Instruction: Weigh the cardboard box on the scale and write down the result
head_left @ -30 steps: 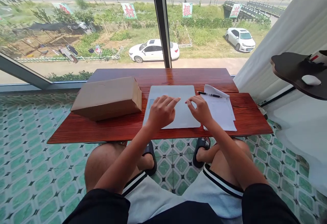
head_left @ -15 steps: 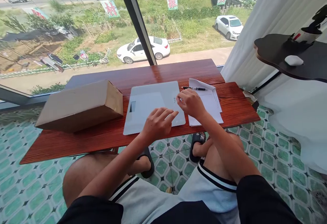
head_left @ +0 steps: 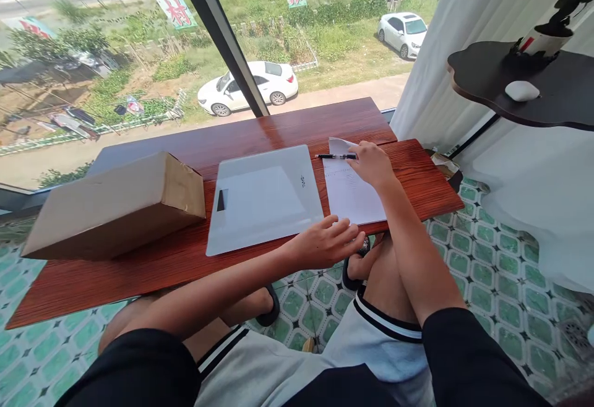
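My right hand (head_left: 372, 162) is over the upper right part of some white papers (head_left: 355, 193). A black pen (head_left: 331, 156) lies across the top of the sheets, its right end between my thumb and index finger. My left hand (head_left: 328, 243) hovers at the table's front edge, fingers stretched out and holding nothing. It is just below the papers and the near right corner of a flat glass scale (head_left: 264, 200) with a small dark display. The top corner of the papers is bent up, and my right hand hides part of it.
A closed cardboard box (head_left: 111, 203) stands on the left of the red-brown wooden table (head_left: 334, 122). At right, a dark shelf (head_left: 487, 76) bears a white stone-like object (head_left: 522, 91) and a potted plant (head_left: 545, 39). A white curtain (head_left: 431, 79) hangs beside the window.
My right hand has moved right, from the scale's edge onto the pen's end and papers. My left hand has moved right and down off the scale. The view has shifted slightly.
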Motion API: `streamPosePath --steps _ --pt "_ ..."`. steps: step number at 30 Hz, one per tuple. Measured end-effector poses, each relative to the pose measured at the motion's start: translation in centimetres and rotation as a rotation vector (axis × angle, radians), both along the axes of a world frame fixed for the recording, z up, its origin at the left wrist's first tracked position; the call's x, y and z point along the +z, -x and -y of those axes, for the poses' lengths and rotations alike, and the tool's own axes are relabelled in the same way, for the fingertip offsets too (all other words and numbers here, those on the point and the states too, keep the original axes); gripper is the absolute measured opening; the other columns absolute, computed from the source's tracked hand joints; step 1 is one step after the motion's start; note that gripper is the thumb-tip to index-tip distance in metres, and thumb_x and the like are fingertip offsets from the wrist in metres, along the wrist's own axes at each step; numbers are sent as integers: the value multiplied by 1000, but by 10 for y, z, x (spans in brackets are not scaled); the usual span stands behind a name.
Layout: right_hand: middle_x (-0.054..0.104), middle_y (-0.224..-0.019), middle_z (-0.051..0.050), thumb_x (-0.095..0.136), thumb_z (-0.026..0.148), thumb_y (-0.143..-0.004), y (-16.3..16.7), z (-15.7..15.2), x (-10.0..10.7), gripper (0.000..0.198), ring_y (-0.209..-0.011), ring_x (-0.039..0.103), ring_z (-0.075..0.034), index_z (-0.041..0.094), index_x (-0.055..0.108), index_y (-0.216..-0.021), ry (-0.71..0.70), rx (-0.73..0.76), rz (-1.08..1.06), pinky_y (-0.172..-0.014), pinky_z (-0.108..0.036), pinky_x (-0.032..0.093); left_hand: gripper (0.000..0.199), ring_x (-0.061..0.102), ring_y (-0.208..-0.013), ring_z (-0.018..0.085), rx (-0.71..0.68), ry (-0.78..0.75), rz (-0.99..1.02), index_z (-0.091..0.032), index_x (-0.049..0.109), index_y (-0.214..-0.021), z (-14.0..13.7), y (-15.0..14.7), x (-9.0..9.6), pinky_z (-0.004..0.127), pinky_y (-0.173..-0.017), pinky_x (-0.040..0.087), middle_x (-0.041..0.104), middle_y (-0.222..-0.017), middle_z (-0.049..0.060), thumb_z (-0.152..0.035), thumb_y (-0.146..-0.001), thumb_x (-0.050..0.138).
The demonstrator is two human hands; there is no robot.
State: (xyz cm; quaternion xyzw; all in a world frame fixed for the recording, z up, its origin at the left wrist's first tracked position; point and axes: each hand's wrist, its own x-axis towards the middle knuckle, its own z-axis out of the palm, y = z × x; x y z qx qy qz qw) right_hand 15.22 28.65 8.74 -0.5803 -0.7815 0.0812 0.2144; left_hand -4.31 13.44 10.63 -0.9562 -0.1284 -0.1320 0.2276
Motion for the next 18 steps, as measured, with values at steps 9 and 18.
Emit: streamPosePath --steps 9,18 --pt "65 -112 -14 62 27 -97 14 -1 4 25 -107 58 -29 16 72 -116 62 -44 266 -90 -40 46 30 58 -112 20 -123 -80 -74 -19 58 -124 -8 -37 -22 32 -85 45 63 -133 11 -20 -96 48" --pt "67 -111 -13 62 25 -97 17 -1 2 18 -107 60 -28 14 68 -110 45 -83 302 -83 -37 45 31 58 -107 19 -101 -68 -40 -20 57 -124 -9 -39 -29 31 -82 43 64 -131 11 -19 -95 49"
